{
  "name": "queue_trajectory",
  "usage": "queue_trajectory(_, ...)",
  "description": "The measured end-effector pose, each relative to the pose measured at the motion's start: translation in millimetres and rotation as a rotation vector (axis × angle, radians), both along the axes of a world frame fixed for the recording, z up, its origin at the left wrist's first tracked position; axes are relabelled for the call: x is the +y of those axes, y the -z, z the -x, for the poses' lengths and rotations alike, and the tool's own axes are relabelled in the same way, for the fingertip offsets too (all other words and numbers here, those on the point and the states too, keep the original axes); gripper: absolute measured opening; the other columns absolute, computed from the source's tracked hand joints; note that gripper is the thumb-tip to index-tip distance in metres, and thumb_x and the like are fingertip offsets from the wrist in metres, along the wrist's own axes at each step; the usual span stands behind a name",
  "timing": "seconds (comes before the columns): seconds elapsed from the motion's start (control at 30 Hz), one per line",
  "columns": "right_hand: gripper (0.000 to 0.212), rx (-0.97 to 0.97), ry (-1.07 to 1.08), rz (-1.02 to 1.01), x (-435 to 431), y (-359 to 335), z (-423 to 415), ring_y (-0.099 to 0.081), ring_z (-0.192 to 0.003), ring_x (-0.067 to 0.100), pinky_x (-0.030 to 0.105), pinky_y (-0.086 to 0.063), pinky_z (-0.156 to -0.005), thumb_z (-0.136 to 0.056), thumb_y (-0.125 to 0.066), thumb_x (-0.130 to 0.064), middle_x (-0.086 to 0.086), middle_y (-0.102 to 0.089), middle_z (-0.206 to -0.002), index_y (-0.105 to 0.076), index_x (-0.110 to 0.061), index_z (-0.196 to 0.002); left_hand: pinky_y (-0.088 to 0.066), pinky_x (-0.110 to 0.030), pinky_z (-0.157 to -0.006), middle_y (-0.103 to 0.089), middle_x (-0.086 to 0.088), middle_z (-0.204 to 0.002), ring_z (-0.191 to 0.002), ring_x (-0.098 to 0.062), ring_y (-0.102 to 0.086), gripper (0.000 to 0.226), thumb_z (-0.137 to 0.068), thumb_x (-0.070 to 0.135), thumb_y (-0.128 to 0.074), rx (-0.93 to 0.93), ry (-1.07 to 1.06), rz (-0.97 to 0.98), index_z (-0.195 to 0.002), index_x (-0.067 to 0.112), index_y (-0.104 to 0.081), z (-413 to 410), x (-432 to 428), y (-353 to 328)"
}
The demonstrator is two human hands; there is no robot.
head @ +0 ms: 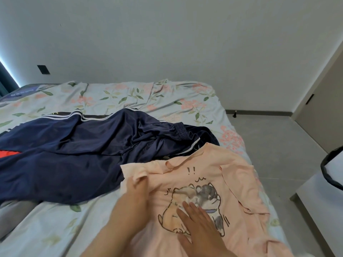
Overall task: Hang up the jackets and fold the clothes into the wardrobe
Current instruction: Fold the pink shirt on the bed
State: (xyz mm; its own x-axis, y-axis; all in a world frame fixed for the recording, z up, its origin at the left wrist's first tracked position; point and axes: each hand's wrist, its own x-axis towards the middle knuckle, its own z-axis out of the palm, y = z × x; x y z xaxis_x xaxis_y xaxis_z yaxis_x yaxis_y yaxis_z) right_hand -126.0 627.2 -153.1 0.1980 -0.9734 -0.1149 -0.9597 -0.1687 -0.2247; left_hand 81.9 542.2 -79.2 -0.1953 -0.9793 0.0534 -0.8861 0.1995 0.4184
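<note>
A pale pink T-shirt [232, 175] with a cartoon cat-and-dog print lies face up on the bed's near right side. My left hand [135, 193] pinches a fold of its left sleeve, fingers curled into the cloth. My right hand [196, 219] lies flat on the print, fingers straight and spread. To the left, dark navy sports clothes [65, 151] with white stripes are spread in a rumpled heap, one corner tucked under the pink shirt's collar.
The bed [130, 97] has a light floral sheet and runs against a white wall. Grey tiled floor [278, 145] lies to the right. A white piece of furniture [323, 197] with a black strap stands at the right edge. A grey cloth [14, 210] shows at the near left.
</note>
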Motion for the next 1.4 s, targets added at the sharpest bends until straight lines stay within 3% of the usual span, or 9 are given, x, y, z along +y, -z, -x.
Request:
queue_trajectory(0.23,0.050,-0.262,0.077,0.130,7,-2,7,-0.068,-0.107,0.010,0.022,-0.057,-0.081,-0.056,-0.087,-0.036,-0.009,-0.068,-0.121,-0.077,-0.029,-0.105,-0.040,-0.008,-0.088,-0.066,0.007,-0.118,-0.121,-0.010,-0.056,0.033,-0.092,0.018,-0.040,0.005,0.337,-0.244,-0.082,0.041,-0.062,27,-15,-8)
queue_trajectory(0.4,0.027,-0.523,0.326,0.146,-8,-9,24,-0.052,-0.112,-0.004,-0.003,-0.029,-0.090,-0.091,-0.055,-0.023,-0.032,-0.050,-0.112,-0.070,-0.030,-0.112,-0.053,-0.029,-0.063,-0.065,0.019,-0.118,-0.073,-0.008,-0.067,0.046,-0.080,-0.010,-0.046,0.484,0.085,-0.095,-0.070,0.032,-0.061,5,-65,-14)
queue_trajectory(0.57,0.032,-0.467,0.370,0.214,-69,-36,73,-0.047,-0.114,0.001,-0.003,-0.023,-0.094,-0.096,-0.048,-0.016,-0.019,-0.054,-0.121,-0.066,-0.024,-0.121,-0.044,-0.031,-0.100,-0.062,0.011,-0.126,-0.118,-0.011,-0.053,0.054,-0.078,0.039,-0.074,0.049,0.215,0.012,-0.129,0.028,-0.060,19,-119,4)
queue_trajectory(0.73,0.049,-0.343,0.462,0.140,-138,-47,125,-0.022,-0.147,0.015,0.023,-0.016,-0.118,-0.100,-0.042,-0.017,-0.003,-0.028,-0.160,-0.042,-0.021,-0.149,-0.047,-0.038,-0.070,-0.065,0.005,-0.076,-0.070,-0.007,-0.057,0.019,-0.083,0.049,-0.060,0.189,0.213,-0.204,-0.086,0.031,-0.065,36,-128,40)
queue_trajectory(0.93,0.071,-0.478,0.691,-0.102,-178,-32,162,-0.009,-0.152,0.025,0.038,-0.015,-0.122,-0.103,-0.039,-0.043,0.003,-0.001,-0.166,-0.001,-0.020,-0.158,-0.047,-0.033,-0.070,-0.071,-0.008,-0.083,-0.072,-0.019,-0.064,0.020,-0.091,0.035,-0.065,0.603,-0.063,-0.395,-0.081,0.020,-0.074,38,-136,46)
queue_trajectory(1.0,0.067,-0.553,0.795,-0.105,-182,-28,165,-0.036,-0.140,0.029,0.040,-0.032,-0.112,-0.098,-0.045,-0.049,0.009,-0.035,-0.153,-0.027,-0.016,-0.153,-0.046,-0.035,-0.069,-0.069,-0.009,-0.080,-0.073,-0.022,-0.062,0.016,-0.090,0.025,-0.066,0.603,-0.069,-0.356,-0.078,0.017,-0.070,41,-135,38)
queue_trajectory(1.07,0.025,-0.615,0.733,-0.006,-185,-24,167,-0.058,-0.084,0.018,0.037,-0.046,-0.076,-0.093,-0.053,-0.042,0.001,-0.062,-0.088,-0.066,-0.021,-0.090,-0.041,-0.035,-0.065,-0.061,-0.003,-0.073,-0.068,-0.013,-0.055,0.015,-0.088,0.017,-0.067,0.543,-0.077,-0.255,-0.075,0.018,-0.061,42,-133,32)
queue_trajectory(1.13,0.041,-0.690,0.702,0.127,-188,-25,171,-0.037,-0.056,0.012,0.033,-0.030,-0.055,-0.090,-0.058,-0.035,0.002,-0.043,-0.056,-0.046,-0.017,-0.056,-0.038,-0.033,-0.057,-0.058,0.007,-0.072,-0.062,-0.004,-0.050,0.019,-0.086,0.010,-0.060,0.404,-0.085,-0.039,-0.077,0.023,-0.050,42,-140,20)
queue_trajectory(1.4,0.028,-0.661,0.703,0.419,-231,-26,174,-0.058,-0.087,0.020,0.025,-0.037,-0.067,-0.095,-0.047,-0.010,0.006,-0.066,-0.091,-0.065,-0.020,-0.077,-0.029,-0.034,-0.052,-0.047,0.002,-0.072,-0.059,-0.024,-0.045,0.025,-0.098,0.033,-0.039,0.008,-0.151,0.308,-0.079,0.018,-0.034,84,-254,26)
